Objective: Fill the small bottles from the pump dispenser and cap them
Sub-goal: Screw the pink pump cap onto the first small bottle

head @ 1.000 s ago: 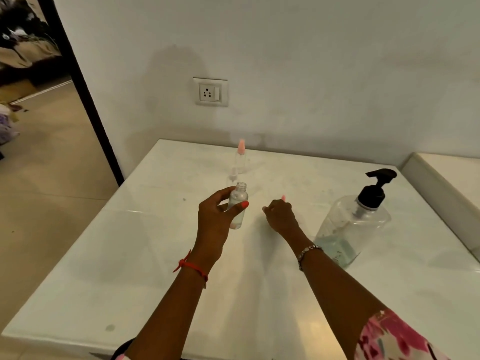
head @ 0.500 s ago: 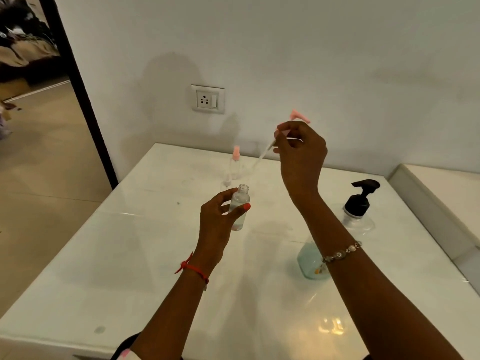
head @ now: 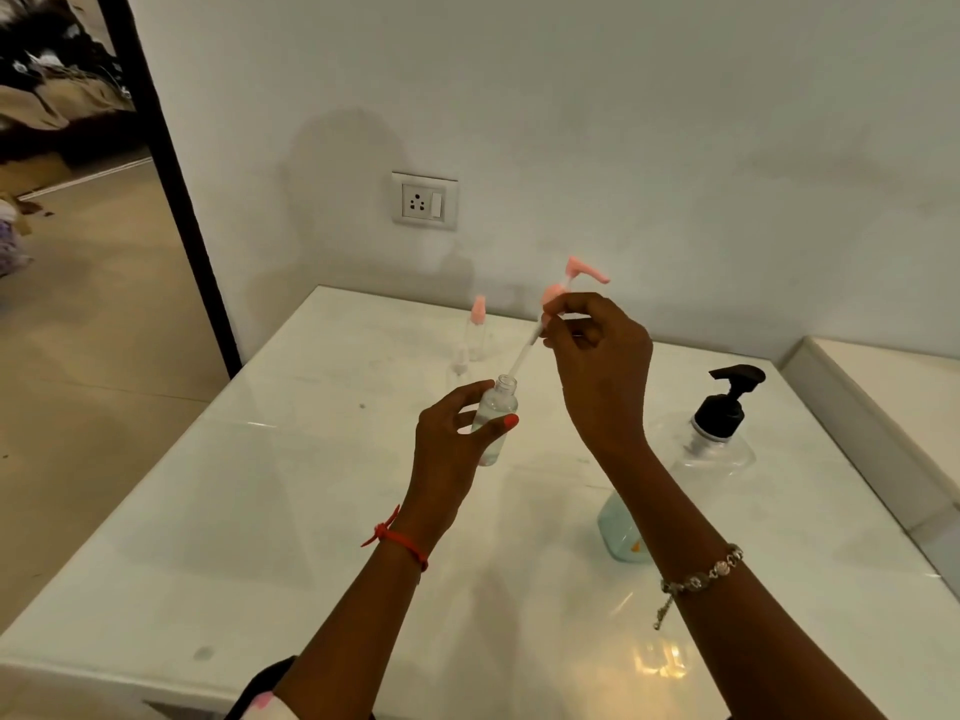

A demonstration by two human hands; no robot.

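My left hand point(head: 453, 440) grips a small clear bottle point(head: 496, 419) upright above the white table point(head: 260, 511); its neck is uncapped and there is liquid in it. My right hand point(head: 597, 366) pinches a pink pump cap point(head: 571, 280) with a long clear dip tube point(head: 522, 353). The tube slants down and its tip is at the bottle's mouth. The large clear pump dispenser point(head: 701, 459) with a black pump head stands on the table to the right of my right forearm. Another small bottle with a pink cap point(head: 477, 324) stands near the back edge.
A small clear bottle with a clear top point(head: 460, 363) stands just in front of the pink-capped one. A wall socket point(head: 424, 201) is above the table. A raised white ledge point(head: 883, 407) borders the table on the right. An open doorway lies to the left.
My right hand lifted the pink pump cap off the table, then lowered it so the tube tip reaches the bottle's mouth. My left hand held the bottle steady.
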